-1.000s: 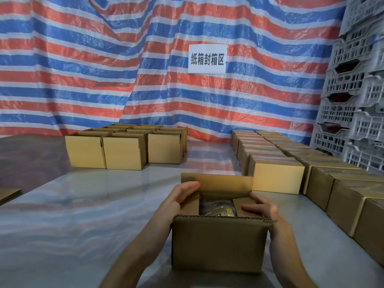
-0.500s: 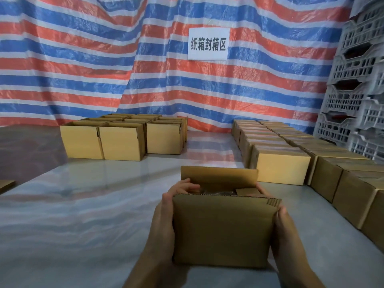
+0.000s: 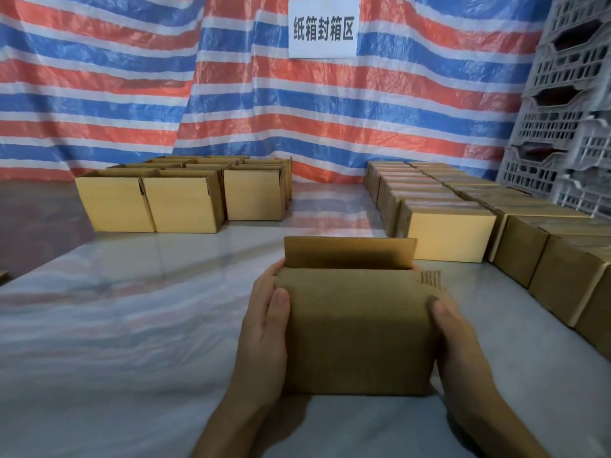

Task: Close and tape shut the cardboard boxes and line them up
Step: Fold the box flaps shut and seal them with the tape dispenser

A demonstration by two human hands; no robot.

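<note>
Gripping box (image 3: pixel 357 332) sides, L fingers (image 3: pixel 265 287), R fingers (image 3: pixel 442 311) curled

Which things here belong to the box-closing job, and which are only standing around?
Belong to the job:
- held box, back flap up, gripped by left hand and right hand
- open boxes, back left
- closed boxes, lined up at right

Only standing around:
- striped sheet
- paper sign
- plastic crates

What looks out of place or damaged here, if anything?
Nothing looks spilled or damaged. Only the box held between the left hand and right hand differs: its far flap stands upright, while the row of boxes on the right lies closed.
</note>
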